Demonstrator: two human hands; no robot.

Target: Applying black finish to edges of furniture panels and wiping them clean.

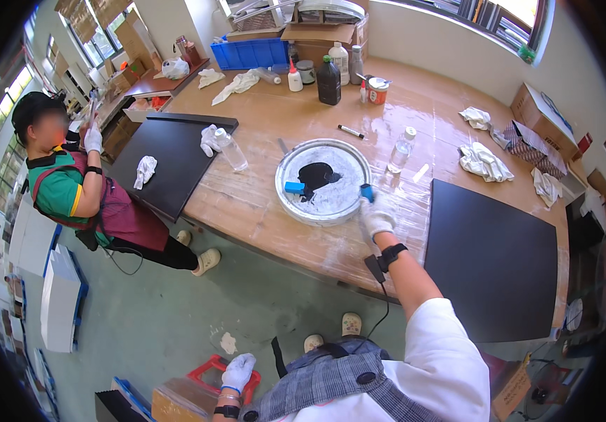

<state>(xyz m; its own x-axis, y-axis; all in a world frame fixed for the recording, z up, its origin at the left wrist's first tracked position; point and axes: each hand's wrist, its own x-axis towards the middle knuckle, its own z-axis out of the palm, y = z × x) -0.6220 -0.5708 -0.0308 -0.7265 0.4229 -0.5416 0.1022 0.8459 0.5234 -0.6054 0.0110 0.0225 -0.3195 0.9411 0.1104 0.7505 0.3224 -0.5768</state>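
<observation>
My right hand (379, 221), in a white glove, pinches a small blue sponge block (367, 192) at the right rim of a round metal lid or tray (290, 205). Black liquid (315, 173) is spread over the middle of that round piece, with pale smears around it. A second blue sponge block (294, 188) lies at the left edge of the black patch. Low on my left, my left hand (240, 371), also gloved, hangs away from the table with its fingers curled in; nothing shows in it. Beneath it is a red frame (208, 367).
A dark panel (493, 260) lies right, another (166, 158) left, beside a co-worker (71, 169) with raised gloved hands. Clear bottles (400, 150) (231, 149), a marker (351, 131), a black bottle (329, 81), a red tin (378, 91) and white rags (484, 162) stand or lie around.
</observation>
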